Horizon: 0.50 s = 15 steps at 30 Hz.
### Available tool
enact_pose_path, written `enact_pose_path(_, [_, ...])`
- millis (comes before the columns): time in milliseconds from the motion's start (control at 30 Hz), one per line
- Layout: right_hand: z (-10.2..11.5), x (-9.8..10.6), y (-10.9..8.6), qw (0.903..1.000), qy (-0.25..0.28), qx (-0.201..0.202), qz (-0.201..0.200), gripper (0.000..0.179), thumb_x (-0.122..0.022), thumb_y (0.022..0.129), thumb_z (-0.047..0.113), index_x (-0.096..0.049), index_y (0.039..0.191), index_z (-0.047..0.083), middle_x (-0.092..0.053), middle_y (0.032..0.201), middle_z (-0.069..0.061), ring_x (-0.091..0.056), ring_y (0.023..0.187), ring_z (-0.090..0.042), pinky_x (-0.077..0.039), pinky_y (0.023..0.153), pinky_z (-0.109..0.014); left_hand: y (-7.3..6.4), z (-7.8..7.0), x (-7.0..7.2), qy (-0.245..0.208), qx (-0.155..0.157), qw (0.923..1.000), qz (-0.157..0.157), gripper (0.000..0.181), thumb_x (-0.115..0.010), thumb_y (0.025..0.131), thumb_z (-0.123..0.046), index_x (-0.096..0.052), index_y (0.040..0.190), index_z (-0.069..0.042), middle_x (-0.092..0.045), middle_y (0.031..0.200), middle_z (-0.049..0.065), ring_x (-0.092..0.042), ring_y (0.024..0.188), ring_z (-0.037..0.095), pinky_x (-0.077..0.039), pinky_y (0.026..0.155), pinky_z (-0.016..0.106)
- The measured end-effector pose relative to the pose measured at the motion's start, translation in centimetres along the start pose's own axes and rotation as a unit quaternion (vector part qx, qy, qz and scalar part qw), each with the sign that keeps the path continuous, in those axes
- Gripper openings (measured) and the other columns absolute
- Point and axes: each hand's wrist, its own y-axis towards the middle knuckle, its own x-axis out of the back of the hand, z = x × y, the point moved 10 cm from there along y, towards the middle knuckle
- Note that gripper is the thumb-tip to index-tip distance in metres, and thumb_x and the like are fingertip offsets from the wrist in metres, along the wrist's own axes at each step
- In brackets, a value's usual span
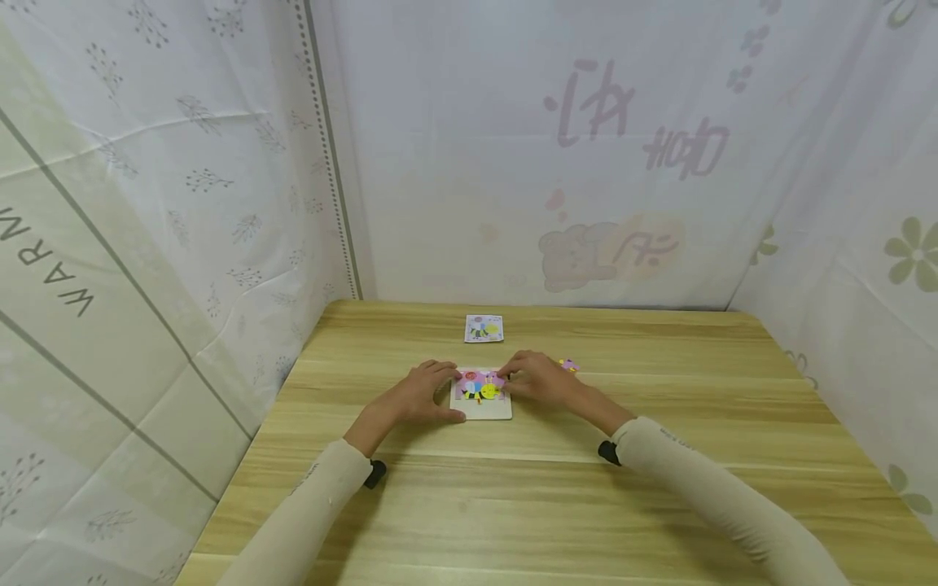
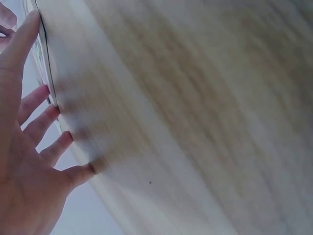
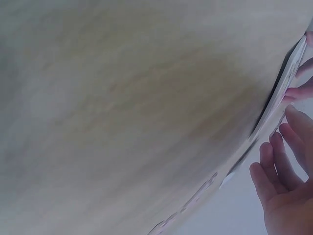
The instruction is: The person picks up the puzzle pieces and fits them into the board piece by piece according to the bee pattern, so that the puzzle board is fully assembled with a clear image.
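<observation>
A small white board (image 1: pixel 481 409) lies on the table, with a pink jigsaw picture of a yellow-and-black bee (image 1: pixel 489 392) filling its upper part; the strip nearest me is bare. Along the board's left side my left hand (image 1: pixel 419 395) rests with spread fingers, its thumb at the near left corner. The left wrist view shows those fingers (image 2: pixel 41 122) fairly straight, touching the edge and table. My right hand (image 1: pixel 541 381) is at the board's upper right, thumb and forefinger pinching a thin puzzle piece (image 3: pixel 277 126) that the fingers mostly hide.
Behind the board lies a picture card (image 1: pixel 484 329) with the same bee design. Several loose puzzle pieces (image 1: pixel 568 365) sit just beyond my right hand. The wooden table (image 1: pixel 469 513) ends at patterned curtains (image 1: pixel 454 203) at the back.
</observation>
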Motion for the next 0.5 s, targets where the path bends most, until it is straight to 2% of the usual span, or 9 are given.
enact_pose_path(167, [0.8, -0.7, 0.4, 0.9999, -0.006, 0.007, 0.009, 0.023, -0.077, 0.096, 0.019, -0.079, 0.116, 0.008, -0.073, 0.110, -0.003, -0.068, 0.105, -0.020, -0.056, 0.090, -0.037, 0.1, 0.2, -0.1, 0.007, -0.002, 1.0000, -0.006, 0.083, -0.080, 0.085, -0.060, -0.054, 0.149, -0.014, -0.044, 0.161, 0.009, -0.034, 0.150, 0.035, -0.023, 0.122, 0.061])
enact_pose_path(500, [3.1, -2.2, 1.7, 0.9978, -0.027, 0.057, 0.017, 0.020, -0.079, 0.095, 0.022, -0.081, 0.110, 0.009, -0.074, 0.105, -0.002, -0.068, 0.098, -0.018, -0.057, 0.085, -0.033, 0.1, 0.0, 0.1, 0.036, -0.008, 0.9993, -0.007, 0.083, -0.077, 0.085, -0.063, -0.055, 0.149, -0.014, -0.045, 0.161, 0.008, -0.037, 0.150, 0.034, -0.031, 0.121, 0.055])
